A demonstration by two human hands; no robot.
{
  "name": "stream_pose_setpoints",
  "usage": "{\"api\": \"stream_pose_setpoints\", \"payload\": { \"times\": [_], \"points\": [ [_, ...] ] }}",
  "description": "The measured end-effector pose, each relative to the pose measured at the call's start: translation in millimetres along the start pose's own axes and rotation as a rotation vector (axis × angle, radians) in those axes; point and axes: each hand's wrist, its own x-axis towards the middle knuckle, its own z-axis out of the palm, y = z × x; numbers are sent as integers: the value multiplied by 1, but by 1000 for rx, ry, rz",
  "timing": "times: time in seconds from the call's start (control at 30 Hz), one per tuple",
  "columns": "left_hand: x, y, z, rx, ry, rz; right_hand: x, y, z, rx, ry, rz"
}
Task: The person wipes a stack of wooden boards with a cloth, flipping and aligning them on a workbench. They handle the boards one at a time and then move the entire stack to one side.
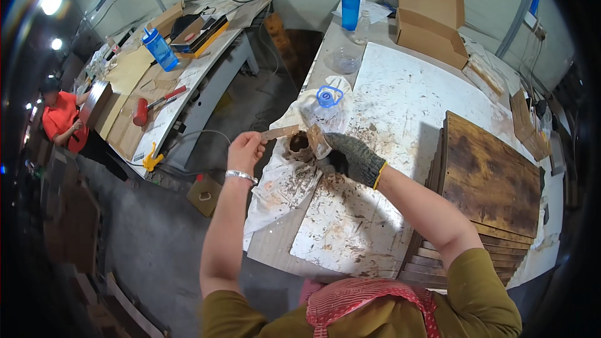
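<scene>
While the bare left hand [248,148] is pinching a flat strip [280,133] beside a brown tub [299,152] sitting on white cloth [278,189], the gloved right hand [355,156] is holding a smeared piece [318,143], its grip partly hidden; scraping is apparently happening, the next move probably calling for a steady tub

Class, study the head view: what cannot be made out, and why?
All in the head view:
- Contents of the pot: opening too dark and small.
- Material of the strip in the left hand: too small.
- Part of the board stack: hidden by the right forearm.
- Edges of the brown panels: lost at the dark fisheye rim.
</scene>
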Motion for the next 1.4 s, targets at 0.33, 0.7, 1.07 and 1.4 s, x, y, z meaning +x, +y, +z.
{"api": "stream_pose_setpoints", "payload": {
  "times": [0.33,0.7,1.07,1.4],
  "points": [
    [-29,-71,25,-419,116,-65,-11,28,7,424,-175,40],
    [-38,-72,41,-524,133,-3,-16,31,9,413,-129,50],
    [-31,-73,40,-479,68,-77,-15,28,22,302,0,23],
    [-20,-77,34,-429,158,30,-13,23,24,279,-2,20]
  ]
}}
